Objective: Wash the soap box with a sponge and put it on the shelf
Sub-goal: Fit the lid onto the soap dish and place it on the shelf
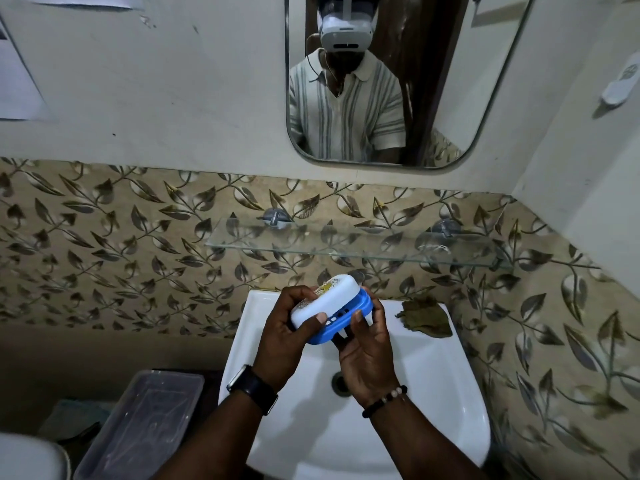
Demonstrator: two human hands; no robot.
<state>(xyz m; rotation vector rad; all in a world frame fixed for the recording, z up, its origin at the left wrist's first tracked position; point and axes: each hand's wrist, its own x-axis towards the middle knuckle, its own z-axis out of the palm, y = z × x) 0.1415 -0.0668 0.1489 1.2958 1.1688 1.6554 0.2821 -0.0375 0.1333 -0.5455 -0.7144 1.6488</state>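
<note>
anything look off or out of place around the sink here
Mainly the soap box: its white part has yellowish residue on the top face, so it looks dirty. A crumpled brownish rag sits on the sink rim's back right corner. The glass shelf looks level and bare. No sponge is visible.

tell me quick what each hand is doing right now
Left hand: closed on the white tray of the soap box.
Right hand: closed on the blue base of the soap box.
</note>
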